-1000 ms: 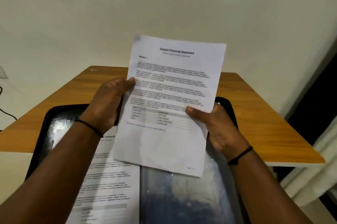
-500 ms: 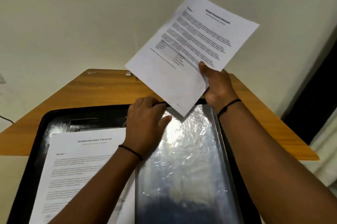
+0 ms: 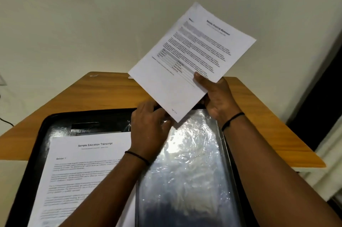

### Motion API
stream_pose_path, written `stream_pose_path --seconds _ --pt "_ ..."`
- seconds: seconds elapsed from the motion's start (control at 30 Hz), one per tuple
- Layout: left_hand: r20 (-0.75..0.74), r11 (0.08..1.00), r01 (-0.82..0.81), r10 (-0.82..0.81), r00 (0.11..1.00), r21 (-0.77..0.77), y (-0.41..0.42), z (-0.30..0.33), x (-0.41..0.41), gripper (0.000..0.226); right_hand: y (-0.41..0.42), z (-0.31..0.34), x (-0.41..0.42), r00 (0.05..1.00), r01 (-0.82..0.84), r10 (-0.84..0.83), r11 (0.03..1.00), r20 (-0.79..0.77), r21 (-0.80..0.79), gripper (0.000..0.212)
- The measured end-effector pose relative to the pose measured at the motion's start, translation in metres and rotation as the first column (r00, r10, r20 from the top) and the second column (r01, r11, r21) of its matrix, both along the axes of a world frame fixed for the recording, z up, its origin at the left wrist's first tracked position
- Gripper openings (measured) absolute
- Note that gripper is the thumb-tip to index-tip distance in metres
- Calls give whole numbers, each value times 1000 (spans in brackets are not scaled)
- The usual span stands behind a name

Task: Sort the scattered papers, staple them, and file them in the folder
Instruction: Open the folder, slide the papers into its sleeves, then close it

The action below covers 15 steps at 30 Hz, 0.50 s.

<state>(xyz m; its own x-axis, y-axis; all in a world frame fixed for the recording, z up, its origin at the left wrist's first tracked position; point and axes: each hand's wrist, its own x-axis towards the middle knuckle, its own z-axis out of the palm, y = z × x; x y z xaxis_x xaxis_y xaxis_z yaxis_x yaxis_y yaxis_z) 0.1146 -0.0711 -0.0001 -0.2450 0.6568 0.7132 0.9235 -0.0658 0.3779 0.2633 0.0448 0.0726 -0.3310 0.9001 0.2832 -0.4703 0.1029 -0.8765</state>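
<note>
While our right hand [image 3: 220, 97] pinches the financial statement [image 3: 192, 56] by its lower right edge, thumb on the printed face, the sheets hang in the air above the far end of the folder [image 3: 40, 134], tilted so their long axis runs from lower left to upper right. Our left hand [image 3: 148, 125] sits just below the statement's bottom corner, fingers curled at the top edge of the clear sleeve [image 3: 185, 162] on the folder's right half; we cannot tell whether it has the plastic lifted or only presses it. That is the relation we judge the next move to turn on: the sleeve's mouth lies directly beneath the paper's lowest corner, so we would swing the long axis square to the sleeve before sliding down. An education transcript [image 3: 83, 167] lies on the left half, over the wooden bench [image 3: 92, 93].
</note>
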Motion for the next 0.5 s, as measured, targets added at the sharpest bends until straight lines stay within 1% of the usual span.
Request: stream_pose_path --seconds 0.1,0.13,0.23,0.3,0.37,0.43,0.5 --pt "15 1000 -4 4 1000 -10 -1 0 1 13 -8 -8 12 985 -26 32 999 167 -38 47" --pt "17 1000 -8 8 1000 -12 -1 0 2 15 -11 -10 15 982 -13 24 998 188 -57 46" --pt "32 1000 2 -2 999 9 0 0 2 19 -13 -4 20 985 29 -16 997 173 -73 43" --pt "17 1000 8 -9 1000 22 -1 0 3 16 -16 8 20 990 5 1 999 138 -40 39" --pt "7 1000 -8 8 1000 23 -2 -1 3 9 -23 24 19 994 -69 68 998 86 1 38" --pt "11 999 -34 34 999 23 -2 -2 2 9 -30 36 18 985 -166 165 986 48 29 40" --pt "-18 999 -6 7 1000 48 -2 -2 2 12 -34 37 19 971 -230 230 973 66 -5 43"
